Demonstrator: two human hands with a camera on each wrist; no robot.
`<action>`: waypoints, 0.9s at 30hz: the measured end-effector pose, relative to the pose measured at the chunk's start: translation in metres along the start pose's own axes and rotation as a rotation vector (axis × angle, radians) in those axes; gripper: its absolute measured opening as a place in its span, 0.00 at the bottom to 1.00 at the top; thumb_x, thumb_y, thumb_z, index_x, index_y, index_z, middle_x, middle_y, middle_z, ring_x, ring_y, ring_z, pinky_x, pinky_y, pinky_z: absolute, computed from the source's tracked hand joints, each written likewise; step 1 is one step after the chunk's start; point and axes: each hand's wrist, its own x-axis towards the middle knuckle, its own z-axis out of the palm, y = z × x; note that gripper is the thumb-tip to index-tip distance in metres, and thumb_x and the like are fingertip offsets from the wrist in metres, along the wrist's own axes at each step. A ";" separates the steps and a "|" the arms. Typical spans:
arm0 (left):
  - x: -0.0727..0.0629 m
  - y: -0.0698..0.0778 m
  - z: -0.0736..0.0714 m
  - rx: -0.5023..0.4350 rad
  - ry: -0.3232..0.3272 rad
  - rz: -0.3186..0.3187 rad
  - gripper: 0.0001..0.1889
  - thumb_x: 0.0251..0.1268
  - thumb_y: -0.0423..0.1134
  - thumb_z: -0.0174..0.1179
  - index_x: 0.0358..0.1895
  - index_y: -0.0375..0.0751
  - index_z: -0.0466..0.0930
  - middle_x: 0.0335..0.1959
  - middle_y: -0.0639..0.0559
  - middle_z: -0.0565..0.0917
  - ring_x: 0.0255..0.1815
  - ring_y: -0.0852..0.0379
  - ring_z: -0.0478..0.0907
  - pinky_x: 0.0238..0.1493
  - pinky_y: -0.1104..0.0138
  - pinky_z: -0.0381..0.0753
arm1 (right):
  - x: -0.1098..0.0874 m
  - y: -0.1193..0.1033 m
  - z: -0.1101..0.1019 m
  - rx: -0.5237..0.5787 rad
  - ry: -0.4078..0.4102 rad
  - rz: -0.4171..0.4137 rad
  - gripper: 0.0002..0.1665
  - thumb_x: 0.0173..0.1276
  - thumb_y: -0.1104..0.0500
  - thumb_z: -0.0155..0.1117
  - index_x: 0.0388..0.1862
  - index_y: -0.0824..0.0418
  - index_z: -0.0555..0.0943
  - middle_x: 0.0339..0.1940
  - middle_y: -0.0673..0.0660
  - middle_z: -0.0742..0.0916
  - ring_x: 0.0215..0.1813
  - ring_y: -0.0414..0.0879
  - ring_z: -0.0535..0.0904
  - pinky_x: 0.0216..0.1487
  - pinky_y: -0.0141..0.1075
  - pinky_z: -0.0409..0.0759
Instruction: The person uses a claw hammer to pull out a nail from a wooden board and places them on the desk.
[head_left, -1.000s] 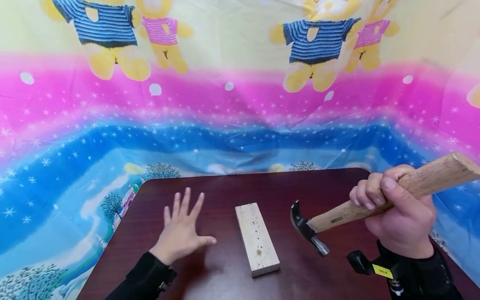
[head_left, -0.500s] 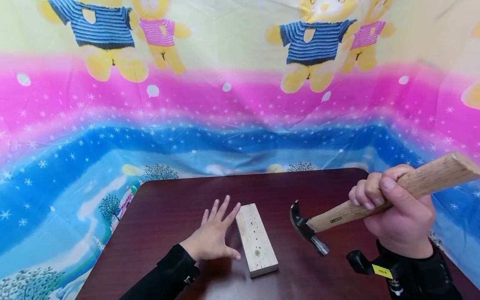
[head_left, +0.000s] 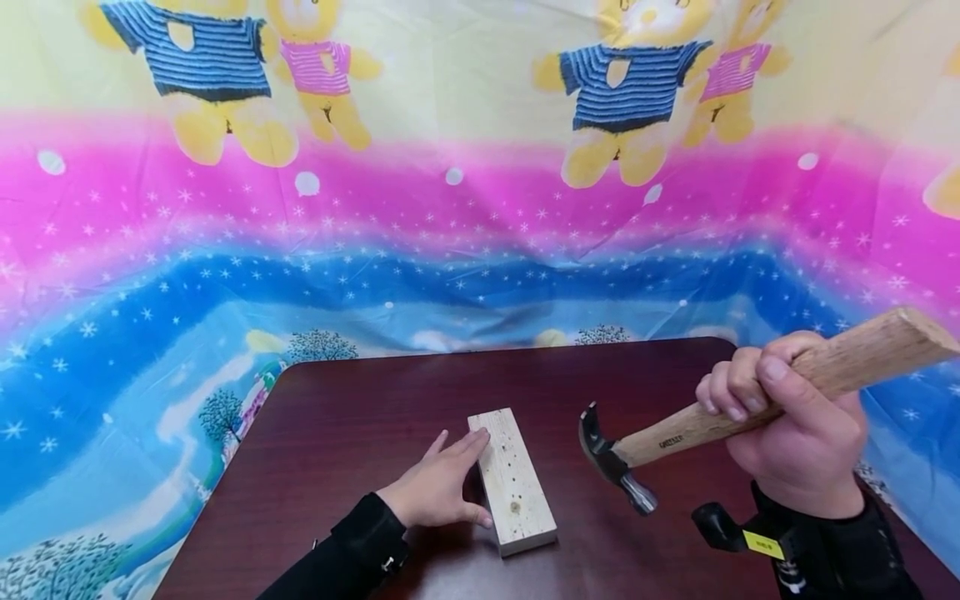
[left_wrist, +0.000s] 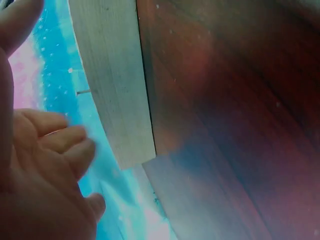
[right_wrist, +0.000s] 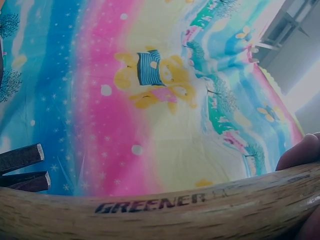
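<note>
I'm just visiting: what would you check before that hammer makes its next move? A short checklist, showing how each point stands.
1. Hammer gripped: ok, the right hand holds its handle.
2. Wooden block flat on the table: ok.
3. Nail showing: ok, it juts from the wooden block in the left wrist view.
4. Wooden block held steady: cannot tell; the left hand is at its left edge, but pressure doesn't show.
5. Hammer head above the wooden block: not ok, it is off to the right.

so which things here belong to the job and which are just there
Job: hammer, in right hand; wooden block, left hand at its edge; apparent nail in the block; table beneath.
Just there: printed cloth backdrop; black wrist device.
</note>
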 end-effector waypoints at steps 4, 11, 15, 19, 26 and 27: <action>-0.002 0.002 0.003 0.036 -0.029 -0.016 0.48 0.54 0.69 0.66 0.72 0.39 0.69 0.75 0.48 0.65 0.75 0.57 0.58 0.74 0.43 0.39 | 0.000 0.003 -0.001 -0.010 -0.014 0.006 0.09 0.75 0.74 0.30 0.37 0.75 0.62 0.21 0.62 0.65 0.24 0.54 0.60 0.29 0.43 0.57; 0.006 0.009 0.006 0.100 0.011 -0.032 0.43 0.51 0.68 0.69 0.66 0.43 0.78 0.71 0.49 0.71 0.73 0.58 0.62 0.74 0.44 0.43 | -0.001 0.009 0.000 -0.035 0.022 0.031 0.12 0.74 0.76 0.29 0.35 0.74 0.63 0.21 0.62 0.65 0.23 0.54 0.59 0.29 0.43 0.56; 0.011 0.015 0.008 0.151 0.029 -0.022 0.42 0.49 0.70 0.68 0.63 0.44 0.81 0.67 0.50 0.73 0.71 0.60 0.65 0.74 0.45 0.46 | -0.001 0.016 0.002 -0.047 0.032 0.051 0.13 0.73 0.77 0.29 0.35 0.74 0.64 0.21 0.62 0.64 0.24 0.54 0.59 0.29 0.43 0.55; 0.016 0.023 0.009 0.198 0.056 -0.015 0.42 0.48 0.72 0.68 0.61 0.45 0.82 0.66 0.51 0.75 0.69 0.61 0.66 0.74 0.45 0.50 | 0.004 0.027 0.003 -0.132 0.041 0.091 0.15 0.71 0.81 0.30 0.37 0.74 0.68 0.21 0.62 0.65 0.22 0.53 0.60 0.27 0.44 0.56; 0.020 0.032 0.017 0.218 0.120 -0.019 0.40 0.44 0.73 0.69 0.54 0.46 0.86 0.61 0.53 0.77 0.65 0.61 0.69 0.73 0.46 0.54 | 0.015 0.065 0.007 -0.569 0.165 0.323 0.12 0.72 0.79 0.48 0.30 0.67 0.72 0.17 0.60 0.69 0.17 0.50 0.63 0.18 0.41 0.67; 0.020 0.033 0.018 0.216 0.128 -0.016 0.39 0.44 0.73 0.69 0.53 0.47 0.86 0.60 0.53 0.78 0.64 0.61 0.70 0.72 0.46 0.54 | 0.016 0.071 0.007 -0.635 0.177 0.376 0.11 0.72 0.76 0.51 0.29 0.67 0.71 0.16 0.60 0.69 0.17 0.50 0.65 0.18 0.41 0.69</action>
